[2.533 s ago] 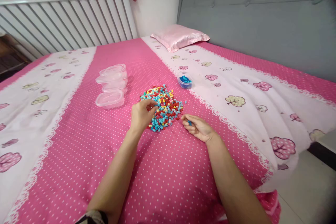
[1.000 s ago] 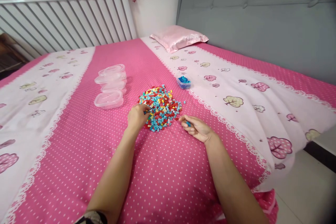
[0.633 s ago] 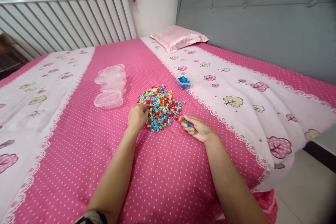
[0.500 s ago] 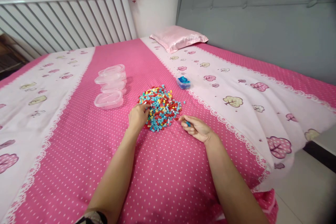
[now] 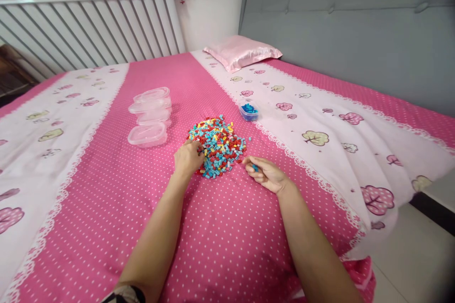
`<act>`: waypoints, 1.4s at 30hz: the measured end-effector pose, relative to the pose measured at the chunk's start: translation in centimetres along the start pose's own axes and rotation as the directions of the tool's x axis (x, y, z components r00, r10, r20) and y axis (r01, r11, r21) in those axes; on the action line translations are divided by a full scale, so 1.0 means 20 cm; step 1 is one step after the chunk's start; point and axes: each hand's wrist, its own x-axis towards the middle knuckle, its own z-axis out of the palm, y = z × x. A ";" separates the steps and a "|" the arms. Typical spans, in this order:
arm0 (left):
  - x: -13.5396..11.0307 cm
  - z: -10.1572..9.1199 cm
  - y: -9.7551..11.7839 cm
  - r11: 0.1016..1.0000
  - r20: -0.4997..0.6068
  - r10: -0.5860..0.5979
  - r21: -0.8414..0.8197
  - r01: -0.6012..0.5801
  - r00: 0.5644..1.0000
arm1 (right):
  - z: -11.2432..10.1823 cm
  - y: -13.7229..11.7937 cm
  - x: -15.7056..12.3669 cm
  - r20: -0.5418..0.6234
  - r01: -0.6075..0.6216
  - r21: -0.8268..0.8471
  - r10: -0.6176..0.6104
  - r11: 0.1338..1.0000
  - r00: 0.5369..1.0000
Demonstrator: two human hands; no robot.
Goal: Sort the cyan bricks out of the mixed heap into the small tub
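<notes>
A heap of small toy bricks (image 5: 222,144), mostly light blue and red with some yellow, white and pink, lies on the pink dotted bedspread. At the heap's left side is my left hand (image 5: 189,155), its fingers bent and pressed together among the bricks; whatever they pinch is hidden. My right hand (image 5: 265,173) rests just right of the heap, palm turned up and fingers curled round blue bricks (image 5: 255,167). Beyond it stands a small clear plastic box (image 5: 250,116) holding dark blue bricks (image 5: 249,108).
Several clear plastic boxes (image 5: 147,134) stand in a row left of the heap. One loose light blue brick (image 5: 250,138) lies off its right side. A pink pillow (image 5: 241,52) is at the far end, by the grey headboard (image 5: 337,33). A white radiator (image 5: 92,33) lines the wall.
My left hand's fingers have curled in and shifted slightly at the heap's left edge. The right hand stays in place with the blue bricks.
</notes>
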 end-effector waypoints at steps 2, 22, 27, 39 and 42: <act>0.00 -0.01 0.00 1.000 -0.018 -0.002 -0.015 0.002 1.000 | 0.00 0.00 0.00 -0.002 -0.001 -0.004 0.001 1.000 1.000; -0.17 -0.07 0.34 0.771 -0.308 0.254 -0.508 -0.384 0.917 | 0.00 0.00 0.01 -0.015 -0.010 0.029 0.011 1.000 1.000; -0.27 0.02 0.44 0.689 -0.251 0.385 -0.562 -0.457 0.888 | -0.01 0.02 0.02 -0.048 -0.015 0.088 0.019 0.996 0.999; -0.27 0.09 0.44 0.743 -0.169 0.374 -0.534 -0.403 0.912 | 0.01 0.01 0.02 -0.013 -0.072 0.066 0.073 0.995 0.997; -0.26 0.09 0.44 0.747 -0.183 0.361 -0.531 -0.401 0.915 | 0.00 0.01 0.02 -0.024 -0.063 0.062 0.064 0.996 0.998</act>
